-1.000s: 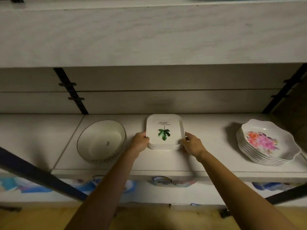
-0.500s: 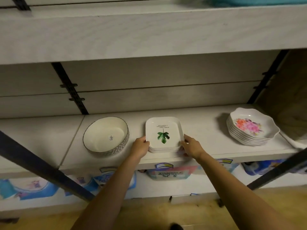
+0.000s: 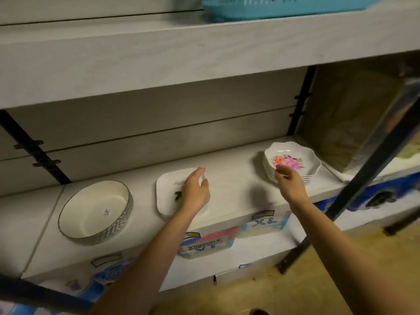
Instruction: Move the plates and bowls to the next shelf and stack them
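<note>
On the left of the shelf (image 3: 229,185) we see the round bowl (image 3: 95,211), white inside with a dark rim and a textured grey wall; it looks like glazed ceramic, so we expect it to be heavy, stiff, slick and breakable, best taken with both hands under opposite sides of the rim. Just right of it sits the stack of square plates (image 3: 169,194), white with a green leaf print, and our left hand (image 3: 195,192) hovers over its right edge, fingers loosely curled and gripping nothing that we can see. These plates look thin and light, but the stack could slide apart, so we would clamp it at two opposite edges. Further right, our right hand (image 3: 289,184) is open with fingers spread, empty, in front of the stack of scalloped floral plates (image 3: 293,161), which probably wants lifting from underneath.
</note>
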{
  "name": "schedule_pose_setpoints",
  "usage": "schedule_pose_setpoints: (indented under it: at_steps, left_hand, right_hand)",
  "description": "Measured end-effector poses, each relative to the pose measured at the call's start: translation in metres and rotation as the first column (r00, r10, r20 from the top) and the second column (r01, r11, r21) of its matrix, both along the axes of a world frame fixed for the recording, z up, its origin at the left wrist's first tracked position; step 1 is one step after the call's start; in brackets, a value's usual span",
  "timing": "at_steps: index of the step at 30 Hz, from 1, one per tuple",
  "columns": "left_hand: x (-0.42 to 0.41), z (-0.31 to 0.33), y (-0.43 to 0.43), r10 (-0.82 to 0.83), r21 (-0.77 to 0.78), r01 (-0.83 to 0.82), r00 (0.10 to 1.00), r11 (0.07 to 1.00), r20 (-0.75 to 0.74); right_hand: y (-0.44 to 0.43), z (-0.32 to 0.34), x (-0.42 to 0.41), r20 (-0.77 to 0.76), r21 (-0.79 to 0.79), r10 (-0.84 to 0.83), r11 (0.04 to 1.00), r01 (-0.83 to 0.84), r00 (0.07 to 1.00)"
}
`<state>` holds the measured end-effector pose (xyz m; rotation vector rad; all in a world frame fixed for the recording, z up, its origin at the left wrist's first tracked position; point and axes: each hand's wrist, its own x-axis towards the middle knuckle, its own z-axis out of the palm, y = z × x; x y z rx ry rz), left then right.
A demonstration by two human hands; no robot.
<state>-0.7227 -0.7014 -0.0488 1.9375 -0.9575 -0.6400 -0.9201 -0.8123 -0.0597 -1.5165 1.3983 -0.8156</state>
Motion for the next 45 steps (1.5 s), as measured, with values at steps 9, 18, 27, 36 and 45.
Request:
schedule_pose_setpoints:
  at_steps: [9,18,27,36,45]
  left_hand:
    - [-0.077,-0.008,-0.105,-0.105,0.086,0.130,0.961,0.988,-0.255]
    - [-0.117,-0.038,-0.168,-0.035,0.096,0.097,0.860,0.991,-0.509]
    - [-0.100,-0.044,-0.152,0.040,0.055,-0.012,0.841,0.998,-0.539]
    - [-0.063,-0.054,-0.092,0.212,0.055,-0.213,0.849,0.976,-0.483]
    - [-0.068,-0.054,-0.075,0.214,0.080,-0.199,0.881,0.977,-0.422]
  right_hand:
    - [-0.087,0.004,-0.090,-0.060,0.044,-0.165,0.985,0.168,0.984]
    - [-0.121,-0.019,-0.113,-0.031,0.289,0.136,0.950,-0.122,0.990]
    - [-0.128,-0.017,-0.079,-0.084,0.253,0.245,0.943,-0.217,0.966]
    - [-0.099,-0.020,-0.029,-0.155,0.213,0.442,0.888,-0.407,0.884]
    - [-0.089,-0.027,-0.031,-0.185,0.218,0.454,0.884,-0.414,0.872]
